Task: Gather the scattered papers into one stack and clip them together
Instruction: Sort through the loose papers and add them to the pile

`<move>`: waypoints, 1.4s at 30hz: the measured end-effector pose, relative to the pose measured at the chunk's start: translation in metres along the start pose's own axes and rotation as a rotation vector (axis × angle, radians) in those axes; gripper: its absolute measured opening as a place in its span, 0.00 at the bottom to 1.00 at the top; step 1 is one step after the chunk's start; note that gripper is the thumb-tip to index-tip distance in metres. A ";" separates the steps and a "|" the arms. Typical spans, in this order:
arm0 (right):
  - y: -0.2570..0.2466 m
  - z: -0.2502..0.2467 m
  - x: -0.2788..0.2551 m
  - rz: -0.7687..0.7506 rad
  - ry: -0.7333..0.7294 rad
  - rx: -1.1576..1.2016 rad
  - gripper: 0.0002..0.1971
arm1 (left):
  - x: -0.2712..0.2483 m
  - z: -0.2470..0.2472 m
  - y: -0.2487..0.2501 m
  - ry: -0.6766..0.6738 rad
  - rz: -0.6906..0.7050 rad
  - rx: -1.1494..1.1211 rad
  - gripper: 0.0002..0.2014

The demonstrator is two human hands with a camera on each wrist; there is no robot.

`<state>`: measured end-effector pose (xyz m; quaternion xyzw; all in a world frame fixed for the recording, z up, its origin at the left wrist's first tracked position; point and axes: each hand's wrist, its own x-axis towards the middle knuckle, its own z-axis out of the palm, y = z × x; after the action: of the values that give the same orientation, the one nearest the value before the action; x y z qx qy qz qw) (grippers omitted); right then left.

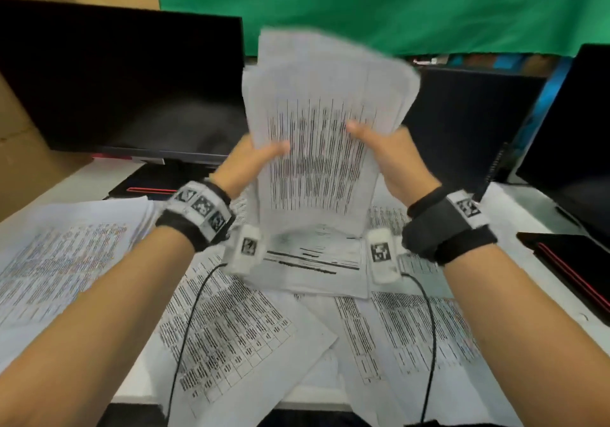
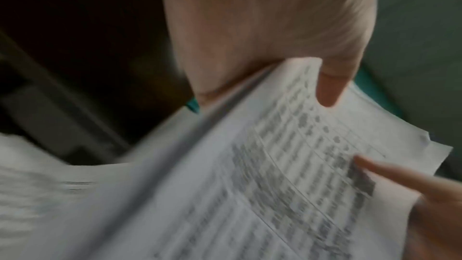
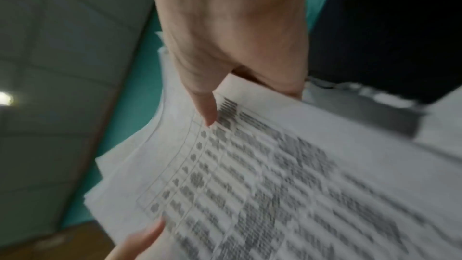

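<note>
A bundle of printed sheets (image 1: 317, 136) stands upright above the desk, its lower edge near the papers below. My left hand (image 1: 254, 159) grips its left edge with the thumb across the front page. On the other side my right hand (image 1: 379, 149) holds the right edge the same way. In the left wrist view the thumb presses on the bundle (image 2: 287, 175). The right wrist view shows the thumb on the printed page (image 3: 275, 175). More printed sheets (image 1: 237, 337) lie scattered flat on the white desk (image 1: 534, 205). I see no clip in any view.
A dark monitor (image 1: 125, 90) stands at the back left, another monitor (image 1: 574, 149) at the right, a black box (image 1: 462, 123) between them. A black folder with red trim (image 1: 574, 261) lies at the right. Thin black cables (image 1: 191, 321) run from my wrists over the papers.
</note>
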<state>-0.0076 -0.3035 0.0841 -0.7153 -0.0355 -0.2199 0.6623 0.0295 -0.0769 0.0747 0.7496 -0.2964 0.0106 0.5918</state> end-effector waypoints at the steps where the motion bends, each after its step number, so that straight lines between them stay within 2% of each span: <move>1: 0.017 -0.006 -0.004 0.080 -0.008 -0.026 0.30 | -0.005 -0.001 -0.021 -0.051 -0.114 0.055 0.20; 2: 0.033 -0.010 -0.011 0.152 -0.040 -0.040 0.30 | -0.013 0.001 -0.037 -0.073 -0.205 0.099 0.21; 3: 0.046 -0.012 -0.017 0.216 -0.086 -0.030 0.32 | -0.019 0.003 -0.051 -0.037 -0.253 0.095 0.19; 5: 0.062 -0.007 -0.025 0.267 -0.159 0.007 0.39 | -0.024 0.015 -0.055 0.145 -0.251 -0.024 0.07; 7: 0.060 0.007 -0.024 0.220 -0.138 0.081 0.42 | -0.019 0.027 -0.046 0.328 -0.157 -0.118 0.03; 9: 0.047 0.018 -0.013 0.173 -0.047 0.148 0.45 | -0.005 0.036 -0.032 0.486 -0.012 -0.238 0.10; 11: 0.037 0.019 0.001 0.158 0.022 0.218 0.55 | 0.005 0.035 -0.016 0.561 0.058 -0.406 0.13; 12: 0.036 0.015 0.005 0.169 0.031 0.226 0.60 | 0.009 0.032 -0.015 0.534 0.055 -0.440 0.16; 13: 0.038 0.009 0.005 0.186 0.011 0.201 0.61 | 0.011 0.026 -0.019 0.443 -0.005 -0.402 0.23; 14: 0.046 0.003 0.001 0.220 -0.040 0.158 0.57 | 0.012 0.021 -0.034 0.302 -0.103 -0.284 0.32; 16: 0.073 -0.008 -0.015 0.332 -0.207 0.073 0.48 | 0.004 0.014 -0.075 -0.091 -0.372 0.038 0.43; 17: 0.089 -0.012 -0.024 0.399 -0.270 0.029 0.48 | 0.000 0.012 -0.100 -0.217 -0.482 0.183 0.48; 18: 0.103 -0.013 -0.032 0.451 -0.309 0.009 0.50 | -0.004 0.012 -0.115 -0.270 -0.546 0.274 0.53; 20: 0.119 -0.009 -0.044 0.496 -0.319 0.043 0.52 | -0.007 0.018 -0.128 -0.226 -0.560 0.212 0.56; 22: 0.116 -0.001 -0.048 0.503 -0.274 0.130 0.50 | -0.007 0.026 -0.120 -0.111 -0.545 -0.022 0.51; 24: 0.105 0.001 -0.046 0.493 -0.255 0.280 0.37 | -0.003 0.027 -0.106 0.016 -0.545 -0.249 0.51; 26: 0.099 -0.007 -0.039 0.497 -0.293 0.373 0.28 | 0.000 0.027 -0.091 0.065 -0.518 -0.341 0.45; 29: 0.099 -0.018 -0.038 0.542 -0.399 0.264 0.27 | -0.003 0.027 -0.078 0.154 -0.549 -0.144 0.33; 30: 0.101 -0.020 -0.039 0.565 -0.349 0.217 0.26 | -0.006 0.027 -0.080 0.142 -0.555 -0.095 0.30; 33: 0.106 -0.018 -0.041 0.587 -0.086 0.087 0.22 | -0.014 0.013 -0.091 -0.050 -0.543 -0.011 0.21; 34: 0.111 -0.018 -0.042 0.581 -0.047 0.025 0.22 | -0.018 0.004 -0.092 -0.061 -0.563 0.025 0.18; 36: 0.115 -0.016 -0.046 0.593 -0.049 -0.157 0.23 | -0.024 -0.020 -0.093 0.077 -0.624 0.128 0.16; 37: 0.116 -0.014 -0.049 0.612 -0.067 -0.221 0.22 | -0.029 -0.035 -0.096 0.151 -0.659 0.230 0.17; 38: 0.119 -0.013 -0.052 0.644 -0.091 -0.270 0.20 | -0.037 -0.048 -0.097 0.154 -0.711 0.377 0.19; 39: 0.121 -0.011 -0.055 0.673 -0.102 -0.301 0.19 | -0.045 -0.062 -0.103 0.115 -0.774 0.526 0.22; 42: 0.133 -0.008 -0.058 0.700 -0.091 -0.483 0.22 | -0.072 -0.089 -0.125 -0.086 -0.969 0.831 0.31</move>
<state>-0.0168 -0.3133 -0.0608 -0.8278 0.2326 0.0479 0.5083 0.0570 0.0497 -0.0354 0.9652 0.0813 -0.1743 0.1772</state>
